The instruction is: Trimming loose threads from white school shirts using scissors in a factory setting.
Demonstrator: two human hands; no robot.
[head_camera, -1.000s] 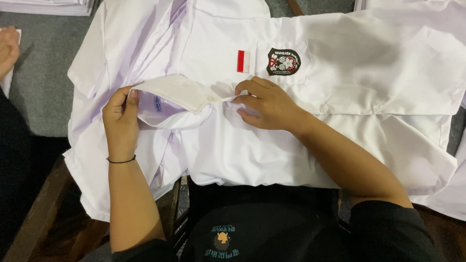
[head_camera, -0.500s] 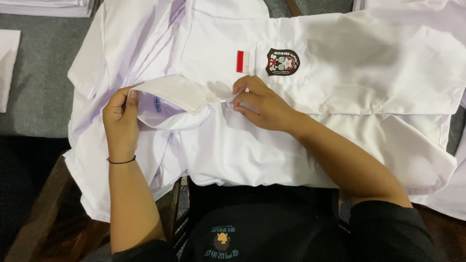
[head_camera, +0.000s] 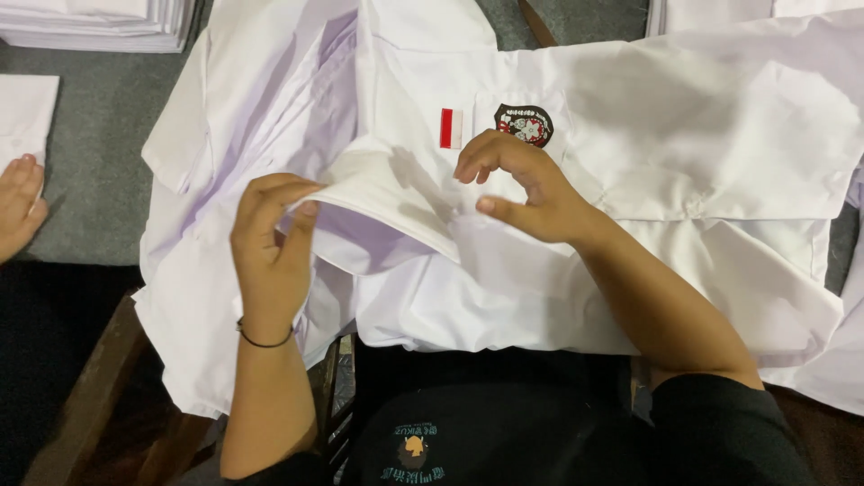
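White shirt spread mid-frame on grey table. Left hand pinches its collar edge; right hand rests beside, fingers loosely curled. Red-white rectangular patch, round emblem above. Stacked white cloth upper left; another person's hand left edge.

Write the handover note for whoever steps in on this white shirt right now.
Left hand: fingers pinch the free edge of the shirt's collar, lifting it.
Right hand: fingers curled, resting on the white shirt just below the red and white patch and the round badge.
Shirt lies spread over the grey table, hem hanging toward the lap.
Done: shirt laid out, collar raised.
Left: collar not yet flat; body and sleeves unfolded.
Another person's hand rests at the left edge.
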